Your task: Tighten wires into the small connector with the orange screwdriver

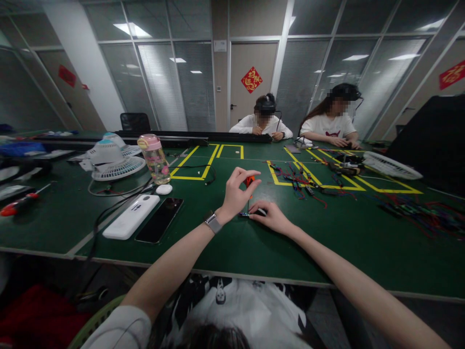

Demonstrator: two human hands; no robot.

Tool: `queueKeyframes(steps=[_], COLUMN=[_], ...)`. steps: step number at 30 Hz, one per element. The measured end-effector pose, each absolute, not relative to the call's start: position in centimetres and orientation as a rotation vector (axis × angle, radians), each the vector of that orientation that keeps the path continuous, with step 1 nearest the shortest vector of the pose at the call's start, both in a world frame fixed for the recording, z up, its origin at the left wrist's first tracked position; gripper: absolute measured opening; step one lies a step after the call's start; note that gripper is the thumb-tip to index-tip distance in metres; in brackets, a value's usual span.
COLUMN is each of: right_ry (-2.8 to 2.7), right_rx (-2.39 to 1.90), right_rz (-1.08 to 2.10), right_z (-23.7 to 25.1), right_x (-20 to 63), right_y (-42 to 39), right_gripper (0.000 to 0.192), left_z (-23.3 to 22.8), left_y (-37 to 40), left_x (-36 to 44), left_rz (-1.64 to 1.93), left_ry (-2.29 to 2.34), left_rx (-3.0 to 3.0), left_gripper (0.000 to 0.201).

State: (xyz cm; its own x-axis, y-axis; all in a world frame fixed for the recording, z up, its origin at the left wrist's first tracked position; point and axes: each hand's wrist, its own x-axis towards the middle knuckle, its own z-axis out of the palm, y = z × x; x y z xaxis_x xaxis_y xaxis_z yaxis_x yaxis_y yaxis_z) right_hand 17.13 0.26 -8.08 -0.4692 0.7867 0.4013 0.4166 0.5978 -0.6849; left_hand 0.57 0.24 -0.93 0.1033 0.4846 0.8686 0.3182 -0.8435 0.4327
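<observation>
My left hand (234, 194), with a watch on its wrist, is curled around the orange-and-black handle of a screwdriver (250, 181). The screwdriver stands nearly upright, and its thin dark shaft runs down to a small board-like part (244, 214) on the green table. Thumb and index finger of that hand arch around the handle, which partly hides behind them. My right hand (272, 218) rests low on the table, its fingertips pinching the right end of the small part. The part's details are too small to make out.
Left of my hands lie a black phone (160, 220), a white power bank (131, 216), a white case (164, 189) and a bottle (154, 160). Wired parts (301, 179) and a cable heap (428, 213) lie right. Two people (263, 118) sit opposite. Another screwdriver (18, 206) lies far left.
</observation>
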Motion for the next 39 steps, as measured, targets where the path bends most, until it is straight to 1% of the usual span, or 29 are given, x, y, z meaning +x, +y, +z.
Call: queueKeyframes(steps=[5, 7, 11, 16, 19, 23, 30, 32, 36, 39], right_ry=[-2.138, -2.132, -2.124, -2.115, -2.111, -2.111, -2.109, -2.108, -2.109, -2.134], right_rx=[-0.984, -0.987, -0.987, -0.994, -0.99, -0.985, -1.009, -1.018, -1.034, -1.061], right_rz=[0.587, 0.588, 0.593, 0.586, 0.582, 0.583, 0.605, 0.608, 0.607, 0.566], right_z=[-8.12, -8.18, -8.28, -8.31, -8.25, -8.23, -8.3, -8.29, -8.21, -8.19], right_x=[17.24, 17.24, 17.22, 17.21, 17.2, 17.18, 17.2, 17.19, 17.13, 17.1], right_y=[0.34, 0.35, 0.34, 0.33, 0.3, 0.28, 0.3, 0.31, 0.32, 0.36], right_gripper=[0.006, 0.006, 0.006, 0.006, 0.006, 0.006, 0.007, 0.008, 0.006, 0.007], left_z=[-0.99, -1.12, -1.23, -1.03, -0.93, -0.98, -1.04, -1.06, -1.22, -1.32], left_y=[0.13, 0.13, 0.05, -0.15, -0.23, -0.36, -0.31, -0.23, -0.14, -0.14], left_x=[0.56, 0.62, 0.72, 0.8, 0.81, 0.79, 0.83, 0.8, 0.72, 0.77], left_rz=[1.733, 1.717, 1.776, 1.889, 1.832, 1.807, 1.96, 1.928, 1.813, 1.802], left_ry=[0.708, 0.645, 0.689, 0.79, 0.774, 0.699, 0.811, 0.829, 0.727, 0.678], left_rx=[2.209, 2.181, 2.2, 2.251, 2.259, 2.232, 2.226, 2.223, 2.22, 2.199], left_gripper=[0.03, 0.032, 0.028, 0.017, 0.018, 0.026, 0.011, 0.013, 0.027, 0.028])
